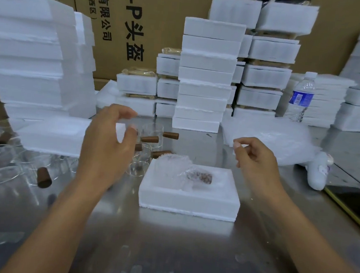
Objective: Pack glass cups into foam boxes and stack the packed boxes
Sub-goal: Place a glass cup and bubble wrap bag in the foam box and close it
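Open room on the shiny metal surface [165,253] in front of the open white foam box [189,199]. Hemmed at left by clear glass cups with brown wooden handles [151,138] and a white foam slab [52,135]. Blocked behind by a tall stack of closed white foam boxes [205,73]. Crowded at right by a crinkled clear plastic bag [278,139] and a dark flat phone [354,204].

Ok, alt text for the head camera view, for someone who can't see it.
A bubble-wrapped glass cup lies in an open foam box on a metal table, with the person's left hand and right hand raised over the table. Stacks of foam boxes stand beyond.
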Available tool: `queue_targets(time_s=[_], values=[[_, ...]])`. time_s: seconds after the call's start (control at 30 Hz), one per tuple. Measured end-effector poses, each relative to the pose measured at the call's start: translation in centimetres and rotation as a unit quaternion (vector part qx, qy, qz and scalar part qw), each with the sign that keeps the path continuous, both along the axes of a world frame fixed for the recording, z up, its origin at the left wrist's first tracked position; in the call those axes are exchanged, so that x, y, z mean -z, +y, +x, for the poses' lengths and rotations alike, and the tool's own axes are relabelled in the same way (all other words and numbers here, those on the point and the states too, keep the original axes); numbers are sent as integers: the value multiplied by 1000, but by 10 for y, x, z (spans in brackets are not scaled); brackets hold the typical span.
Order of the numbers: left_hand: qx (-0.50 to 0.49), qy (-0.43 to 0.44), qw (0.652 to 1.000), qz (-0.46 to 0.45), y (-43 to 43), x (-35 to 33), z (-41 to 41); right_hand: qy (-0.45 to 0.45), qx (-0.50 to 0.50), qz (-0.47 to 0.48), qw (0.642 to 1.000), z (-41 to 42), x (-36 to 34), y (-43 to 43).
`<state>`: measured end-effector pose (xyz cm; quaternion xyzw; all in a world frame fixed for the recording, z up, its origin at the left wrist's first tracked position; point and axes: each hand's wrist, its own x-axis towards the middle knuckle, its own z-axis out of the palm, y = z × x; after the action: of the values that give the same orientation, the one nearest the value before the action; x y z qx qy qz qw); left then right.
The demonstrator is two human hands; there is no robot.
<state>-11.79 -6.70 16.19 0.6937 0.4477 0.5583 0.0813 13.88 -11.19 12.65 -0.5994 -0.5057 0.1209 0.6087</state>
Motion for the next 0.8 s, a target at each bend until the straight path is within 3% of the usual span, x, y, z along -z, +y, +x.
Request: queue_targets(time_s=[0.07,0.2,0.27,0.43,0.5,0.63,0.73,0.8], values=[[-108,120,987,19,6,5,-15,-13,-1,-11,1000,0,1,1],[-185,293,929,-132,15,15,-25,-32,0,-23,999,0,4,1],[-189,315,918,-151,16,21,-24,-27,5,-22,999,0,5,0],[-224,291,925,-96,12,17,-24,-12,7,-20,1000,5,5,-1],[-204,252,944,-61,2,4,-22,-14,6,-18,1000,5,4,-2],[-29,4,998,52,-35,-38,-15,15,-15,8,1000,-2,-4,-4],[180,-113,976,39,-55,-63,-9,149,-85,2,985,-5,-17,-7],[308,-212,927,-43,-57,-66,-4,250,-195,-29,948,-1,-22,-8]])
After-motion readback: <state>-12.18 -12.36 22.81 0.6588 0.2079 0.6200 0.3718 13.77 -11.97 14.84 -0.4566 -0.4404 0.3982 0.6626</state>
